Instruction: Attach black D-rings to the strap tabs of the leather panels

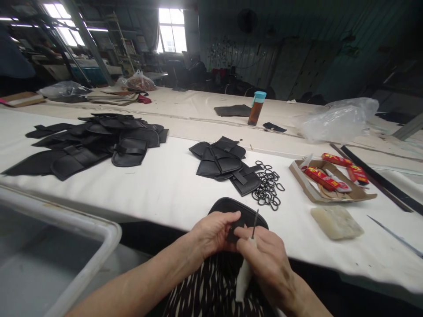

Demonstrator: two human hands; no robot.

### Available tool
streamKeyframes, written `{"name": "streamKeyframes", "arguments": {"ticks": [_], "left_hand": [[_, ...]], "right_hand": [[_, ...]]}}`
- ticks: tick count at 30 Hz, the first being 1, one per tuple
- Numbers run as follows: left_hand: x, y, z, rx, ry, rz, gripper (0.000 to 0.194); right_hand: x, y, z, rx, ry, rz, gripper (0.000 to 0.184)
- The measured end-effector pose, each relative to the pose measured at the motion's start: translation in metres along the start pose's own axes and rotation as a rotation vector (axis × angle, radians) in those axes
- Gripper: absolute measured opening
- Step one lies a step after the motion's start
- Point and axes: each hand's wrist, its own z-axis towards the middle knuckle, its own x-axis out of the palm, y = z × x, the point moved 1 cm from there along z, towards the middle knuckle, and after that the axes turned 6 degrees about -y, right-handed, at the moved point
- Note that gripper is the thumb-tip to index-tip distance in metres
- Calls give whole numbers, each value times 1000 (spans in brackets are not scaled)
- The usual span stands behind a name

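Note:
A black leather piece (243,211) with a rounded, edged outline is held at the table's near edge. My left hand (214,231) is closed on it, thumb on top. In my right hand (267,253) is an awl (243,277) with a whitish handle, its thin metal shaft pointing up and away. The right fingertips also meet the leather beside my left thumb; what they pinch there is hidden. Just beyond lie a loose heap of black D-rings (266,187) and a small pile of similar black leather pieces (220,160).
A larger pile of black leather pieces (99,136) lies left. To the right are a cardboard tray (357,198) with red boxes, a yellowish block (337,222) and a thin pointed blade (396,237). A bottle (256,110) stands farther back. A white bin (109,233) sits front left.

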Motion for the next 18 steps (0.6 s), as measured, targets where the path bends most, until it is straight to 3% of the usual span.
{"name": "streamKeyframes", "arguments": {"ticks": [3,6,10,14,18], "left_hand": [[2,6,2,38,-38,11,19],[4,8,0,112,-63,-11,17],[4,15,-5,204,-78,-43,19],[5,26,-8,362,-49,-56,22],[7,35,-12,453,-60,-37,24]], "right_hand": [[0,5,-1,-100,20,-47,24],[0,4,-3,-22,2,-14,26],[2,3,-14,228,-41,102,20],[5,5,-28,627,-78,245,11],[5,8,-30,912,-85,198,7]]}}
